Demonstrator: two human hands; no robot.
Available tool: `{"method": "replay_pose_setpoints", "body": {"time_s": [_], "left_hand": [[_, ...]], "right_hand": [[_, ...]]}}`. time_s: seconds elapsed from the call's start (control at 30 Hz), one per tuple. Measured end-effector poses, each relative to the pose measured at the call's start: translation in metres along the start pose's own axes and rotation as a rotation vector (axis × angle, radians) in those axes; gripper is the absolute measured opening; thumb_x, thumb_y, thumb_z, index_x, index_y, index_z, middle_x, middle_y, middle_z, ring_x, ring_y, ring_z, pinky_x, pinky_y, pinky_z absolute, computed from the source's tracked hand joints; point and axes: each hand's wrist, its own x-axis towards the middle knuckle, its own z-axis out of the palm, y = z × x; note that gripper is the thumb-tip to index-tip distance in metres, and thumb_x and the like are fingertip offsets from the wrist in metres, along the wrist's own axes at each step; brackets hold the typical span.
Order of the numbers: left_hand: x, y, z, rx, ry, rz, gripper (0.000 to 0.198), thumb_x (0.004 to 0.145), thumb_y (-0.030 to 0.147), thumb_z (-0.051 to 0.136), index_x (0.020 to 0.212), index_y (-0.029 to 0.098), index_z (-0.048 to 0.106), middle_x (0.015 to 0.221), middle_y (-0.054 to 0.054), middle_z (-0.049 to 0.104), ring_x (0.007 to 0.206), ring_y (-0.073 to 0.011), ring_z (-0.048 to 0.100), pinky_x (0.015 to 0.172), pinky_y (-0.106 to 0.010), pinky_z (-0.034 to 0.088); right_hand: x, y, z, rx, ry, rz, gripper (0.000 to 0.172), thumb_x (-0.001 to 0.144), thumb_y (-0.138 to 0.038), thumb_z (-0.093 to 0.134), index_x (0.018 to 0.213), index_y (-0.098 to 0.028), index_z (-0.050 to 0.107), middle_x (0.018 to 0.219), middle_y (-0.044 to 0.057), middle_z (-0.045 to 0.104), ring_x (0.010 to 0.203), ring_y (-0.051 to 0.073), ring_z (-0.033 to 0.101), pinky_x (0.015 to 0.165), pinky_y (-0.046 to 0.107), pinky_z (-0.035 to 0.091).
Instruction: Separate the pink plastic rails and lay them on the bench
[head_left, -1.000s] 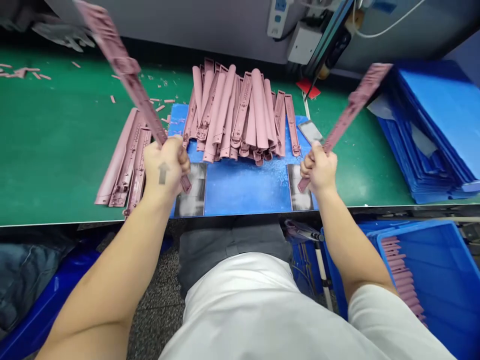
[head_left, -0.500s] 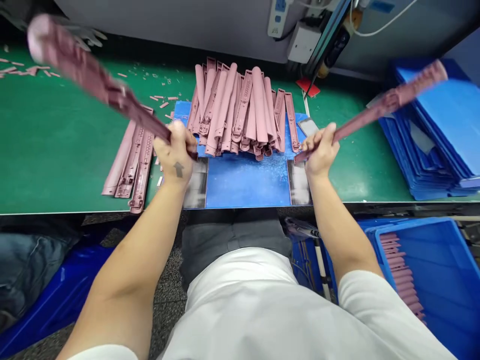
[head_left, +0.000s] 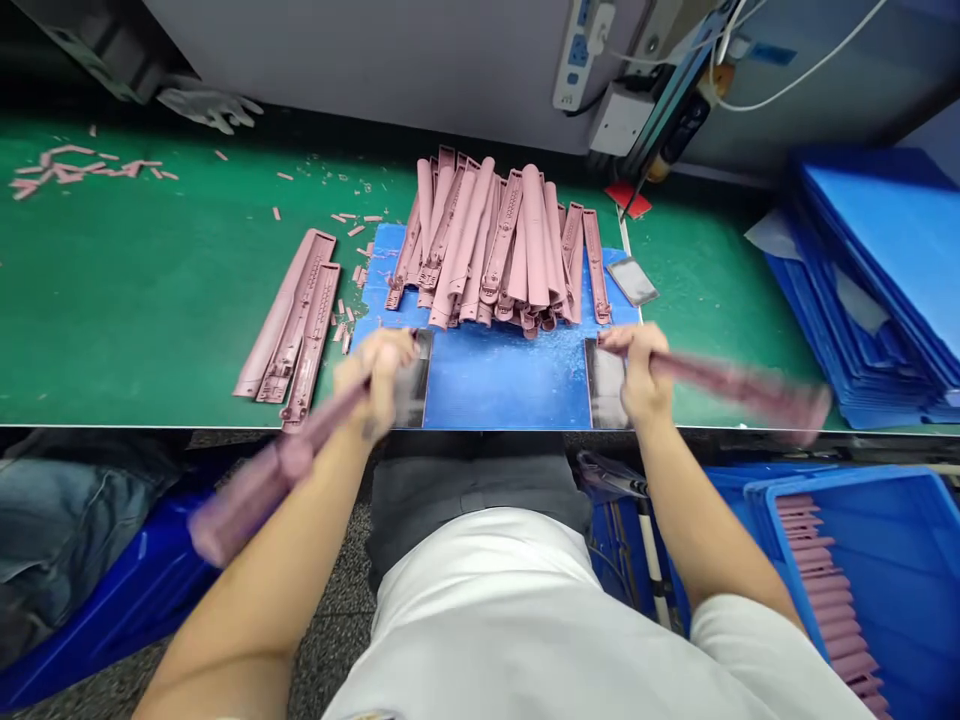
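Note:
My left hand (head_left: 379,375) is closed round one end of a long pink plastic strip (head_left: 262,480), which points down and left past the bench edge and is smeared by motion. Another pink strip (head_left: 739,385) is gripped at its end by my right hand (head_left: 637,370); it points out to the right, also blurred. Both hands hover over the front of a blue mat (head_left: 502,375), beside two grey metal plates (head_left: 604,385). A heap of the same pink strips (head_left: 499,240) lies at the back of the mat.
A few pink strips (head_left: 292,315) lie left of the mat on the green bench (head_left: 127,300), with pink scraps scattered behind. Blue sheets (head_left: 877,270) are stacked at the right. A blue crate (head_left: 900,570) holding pink strips stands below right. A white glove (head_left: 206,105) lies at the back.
Both strips, held raised and angled outward before, have swung down: the left one now points below the bench edge, the right one lies low toward the right. My hands have come nearer the front edge.

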Motion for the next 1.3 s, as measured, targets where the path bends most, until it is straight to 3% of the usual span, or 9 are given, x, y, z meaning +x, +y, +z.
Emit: {"method": "replay_pose_setpoints", "body": {"time_s": [0.13, 0.3, 0.4, 0.57, 0.67, 0.9, 1.07, 1.2, 1.3], "left_hand": [[-0.057, 0.020, -0.031, -0.018, 0.053, 0.034, 0.065, 0.102, 0.064, 0.086, 0.057, 0.025, 0.058, 0.054, -0.004, 0.052, 0.053, -0.0236, 0.056, 0.070, -0.051, 0.063], [0.026, 0.008, -0.002, -0.067, 0.156, -0.261, 0.072, 0.096, 0.060, 0.091, 0.057, 0.026, 0.041, 0.045, 0.005, 0.030, 0.036, -0.0119, 0.027, 0.042, -0.035, 0.039], [0.059, -0.004, 0.016, -0.066, 0.197, -0.069, 0.072, 0.097, 0.074, 0.084, 0.060, 0.028, 0.043, 0.051, 0.003, 0.038, 0.044, -0.0157, 0.040, 0.051, -0.038, 0.050], [-0.014, 0.012, -0.013, 0.045, 0.019, 0.126, 0.067, 0.103, 0.076, 0.082, 0.063, 0.026, 0.061, 0.066, -0.006, 0.064, 0.069, -0.0257, 0.068, 0.096, -0.054, 0.070], [-0.039, 0.025, -0.027, -0.038, 0.021, -0.040, 0.068, 0.106, 0.063, 0.083, 0.058, 0.025, 0.054, 0.052, -0.002, 0.050, 0.049, -0.0210, 0.054, 0.067, -0.046, 0.065], [0.042, -0.003, 0.010, -0.013, 0.128, -0.102, 0.077, 0.104, 0.082, 0.075, 0.060, 0.027, 0.041, 0.048, 0.002, 0.038, 0.040, -0.0169, 0.039, 0.044, -0.037, 0.042], [-0.046, -0.009, -0.019, 0.194, 0.060, 0.211, 0.058, 0.112, 0.070, 0.076, 0.080, 0.023, 0.071, 0.082, -0.007, 0.075, 0.087, -0.0270, 0.082, 0.101, -0.051, 0.072], [-0.117, -0.004, -0.047, 0.241, 0.133, 0.312, 0.030, 0.117, 0.039, 0.071, 0.091, 0.022, 0.071, 0.096, -0.005, 0.082, 0.107, -0.0296, 0.088, 0.106, -0.054, 0.075], [-0.094, 0.006, -0.055, 0.192, 0.196, 0.325, 0.032, 0.118, 0.043, 0.066, 0.095, 0.024, 0.078, 0.110, -0.007, 0.085, 0.111, -0.0295, 0.087, 0.105, -0.053, 0.073]], "right_hand": [[-0.066, -0.022, -0.040, 0.021, -0.036, 0.077, 0.064, 0.105, -0.084, 0.078, 0.073, -0.030, 0.065, 0.066, 0.002, 0.067, 0.066, 0.028, 0.074, 0.074, 0.052, 0.069], [0.020, 0.011, -0.014, -0.103, -0.031, 0.338, 0.074, 0.092, -0.091, 0.085, 0.064, -0.031, 0.050, 0.044, -0.002, 0.047, 0.036, 0.020, 0.047, 0.040, 0.040, 0.039], [0.057, 0.024, 0.011, -0.090, 0.089, 0.162, 0.075, 0.096, -0.103, 0.066, 0.068, -0.035, 0.048, 0.050, 0.000, 0.052, 0.049, 0.024, 0.055, 0.056, 0.049, 0.056], [-0.034, -0.007, -0.022, -0.183, -0.083, 0.002, 0.061, 0.107, -0.088, 0.071, 0.087, -0.030, 0.078, 0.104, 0.010, 0.086, 0.115, 0.036, 0.086, 0.113, 0.062, 0.068], [-0.070, -0.021, -0.047, -0.038, -0.046, 0.068, 0.054, 0.111, -0.074, 0.074, 0.079, -0.030, 0.071, 0.075, 0.004, 0.075, 0.075, 0.029, 0.081, 0.077, 0.051, 0.072], [0.034, 0.011, -0.004, -0.048, 0.106, 0.138, 0.066, 0.101, -0.086, 0.074, 0.066, -0.036, 0.051, 0.052, -0.002, 0.049, 0.044, 0.025, 0.053, 0.045, 0.046, 0.051], [-0.053, 0.009, -0.029, -0.469, -0.099, -0.184, 0.044, 0.121, -0.060, 0.057, 0.103, -0.029, 0.083, 0.116, 0.011, 0.089, 0.121, 0.034, 0.088, 0.114, 0.061, 0.071], [-0.140, -0.007, -0.064, -0.259, 0.015, -0.265, 0.028, 0.117, -0.036, 0.065, 0.096, -0.023, 0.078, 0.104, 0.009, 0.088, 0.115, 0.035, 0.090, 0.107, 0.063, 0.073], [-0.118, -0.019, -0.064, -0.083, 0.135, -0.214, 0.028, 0.112, -0.039, 0.065, 0.090, -0.025, 0.076, 0.095, 0.007, 0.084, 0.099, 0.033, 0.089, 0.098, 0.062, 0.074]]}}
